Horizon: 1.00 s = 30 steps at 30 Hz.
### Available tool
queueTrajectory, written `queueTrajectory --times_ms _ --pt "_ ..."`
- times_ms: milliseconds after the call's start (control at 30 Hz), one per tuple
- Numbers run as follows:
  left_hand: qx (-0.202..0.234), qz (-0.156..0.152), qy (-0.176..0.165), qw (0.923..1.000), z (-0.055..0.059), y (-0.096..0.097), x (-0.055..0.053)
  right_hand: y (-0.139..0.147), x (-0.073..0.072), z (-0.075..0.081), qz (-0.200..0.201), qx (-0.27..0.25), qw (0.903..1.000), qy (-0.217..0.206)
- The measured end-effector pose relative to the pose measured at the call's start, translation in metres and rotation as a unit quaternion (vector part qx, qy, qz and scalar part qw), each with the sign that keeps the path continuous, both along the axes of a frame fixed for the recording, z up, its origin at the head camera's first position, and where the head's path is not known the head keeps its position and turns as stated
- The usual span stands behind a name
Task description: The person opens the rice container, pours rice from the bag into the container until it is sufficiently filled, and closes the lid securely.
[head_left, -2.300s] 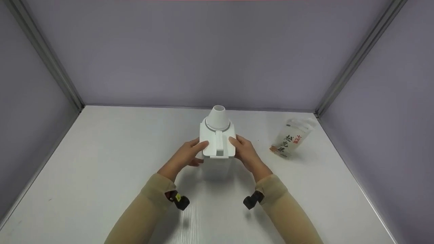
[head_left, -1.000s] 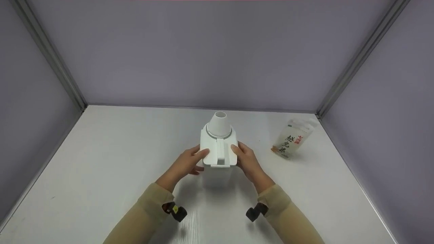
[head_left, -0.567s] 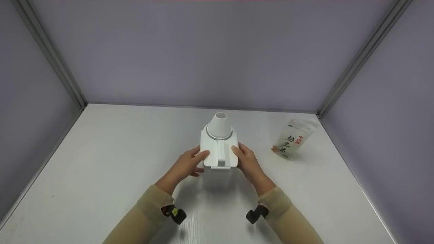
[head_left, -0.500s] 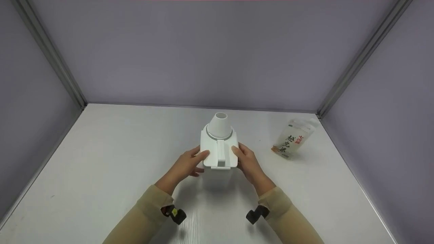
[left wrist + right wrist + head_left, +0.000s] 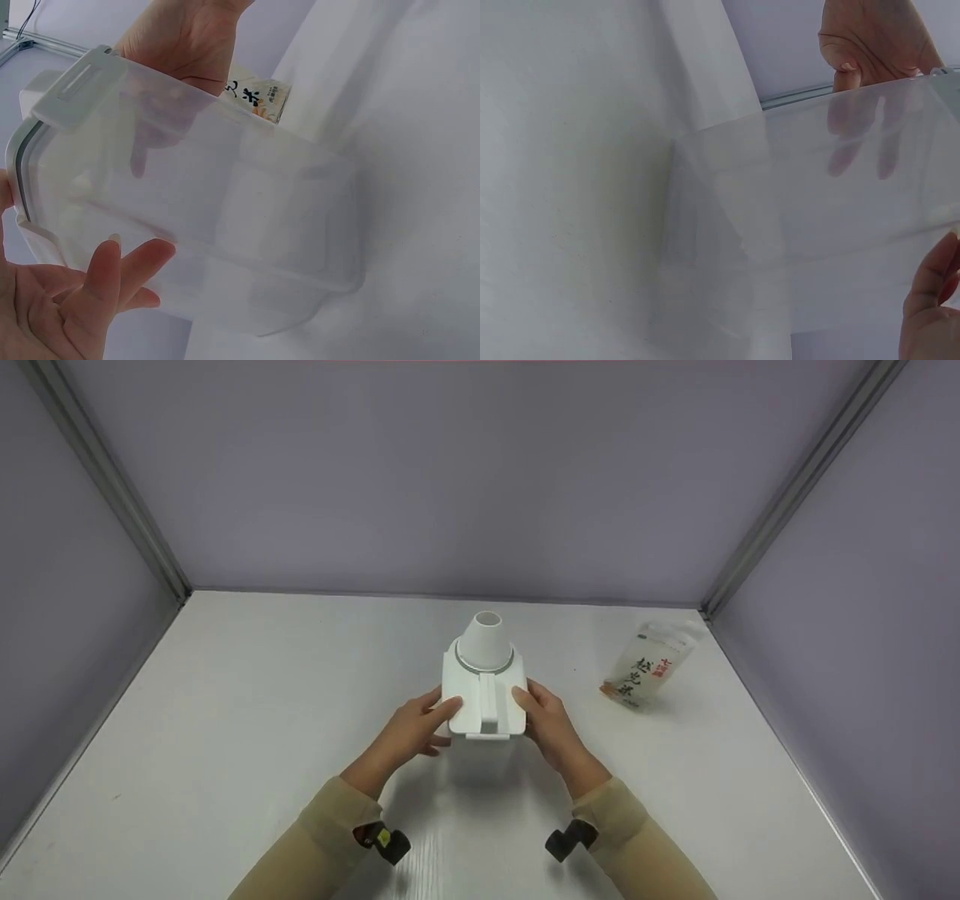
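Between my two hands stands a tall, see-through plastic storage container (image 5: 255, 217) with a white lid (image 5: 466, 716). On the lid sit a white cone-shaped spout (image 5: 484, 645) and a raised white strip. My left hand (image 5: 411, 727) grips the container's left side near the top, thumb on the lid's edge and fingers spread along the wall. Opposite it, my right hand (image 5: 551, 727) holds the right side, its thumb also over the lid. Through the clear wall (image 5: 780, 225) no contents show. In both wrist views the container's lower end is right at the white tabletop.
A clear-and-white bag of rice (image 5: 637, 671) with dark and red lettering lies at the back right of the white table (image 5: 225, 720). Grey-purple panels (image 5: 465, 480) wall the table at the back and both sides, with metal posts in the corners.
Over the earlier frames the container, with both hands on it, has come slightly closer to me. My grip looks the same, and the bag of rice stays in place.
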<state>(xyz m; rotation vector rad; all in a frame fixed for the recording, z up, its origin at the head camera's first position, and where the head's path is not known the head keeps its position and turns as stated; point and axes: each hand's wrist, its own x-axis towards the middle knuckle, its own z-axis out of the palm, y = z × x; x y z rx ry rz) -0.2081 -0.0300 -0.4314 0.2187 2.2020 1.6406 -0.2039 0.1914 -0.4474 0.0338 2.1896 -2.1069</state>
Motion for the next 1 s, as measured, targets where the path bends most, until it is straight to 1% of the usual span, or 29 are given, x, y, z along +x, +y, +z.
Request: queueTrajectory --times_ms 133,333,467,633,867,1000 --pt "0.003 0.001 0.0 1.0 -0.001 0.0 0.002 0.001 0.002 0.0 0.001 -0.006 1.0 -0.005" --pt "0.012 -0.004 0.005 0.9999 -0.003 -0.001 0.003 0.001 0.003 -0.001 0.007 -0.01 0.9999 -0.001" --pt "0.012 -0.006 0.007 0.9999 -0.004 -0.001 0.006 0.001 0.006 -0.002 0.009 -0.009 0.9999 0.001" --pt "0.006 -0.002 0.008 1.0 -0.003 -0.001 0.011 0.001 0.011 -0.002 0.012 -0.007 0.9999 0.006" --pt "0.003 -0.004 0.01 0.9999 -0.001 -0.002 0.012 0.001 0.013 -0.002 -0.002 -0.008 1.0 0.005" --pt "0.003 -0.003 0.006 1.0 -0.001 -0.002 0.013 0.001 0.015 -0.002 0.001 -0.008 1.0 0.005"
